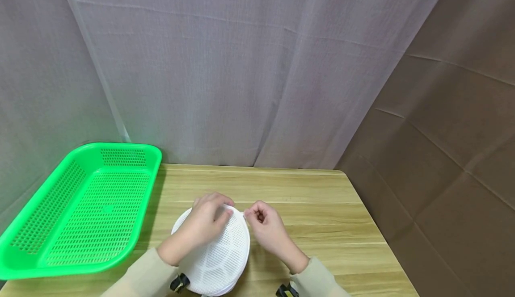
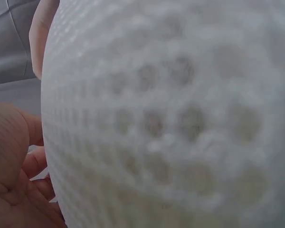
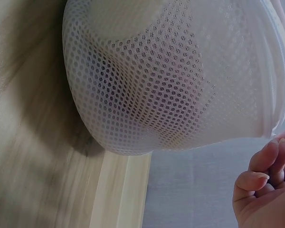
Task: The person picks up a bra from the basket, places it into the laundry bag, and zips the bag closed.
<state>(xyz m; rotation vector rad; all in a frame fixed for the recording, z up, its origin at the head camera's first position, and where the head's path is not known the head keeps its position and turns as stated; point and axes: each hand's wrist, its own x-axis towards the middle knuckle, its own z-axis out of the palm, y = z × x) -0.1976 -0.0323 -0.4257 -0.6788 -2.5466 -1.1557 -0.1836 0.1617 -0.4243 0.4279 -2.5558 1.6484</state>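
A round white mesh laundry bag stands on the table, its flat top facing up in the head view. My left hand lies over the far left of the top, fingers bent over the rim and thumb on the mesh, gripping it. White mesh fills most of the left wrist view. At the bag's far right edge, my right hand pinches something small at the rim; the fingertips hide what it is. From the side, the right wrist view shows the soft mesh wall and a zipper-like band along the rim.
A large green plastic basket with a perforated bottom stands to the left. The wooden table reaches a grey curtain at the back and a brown cloth on the right.
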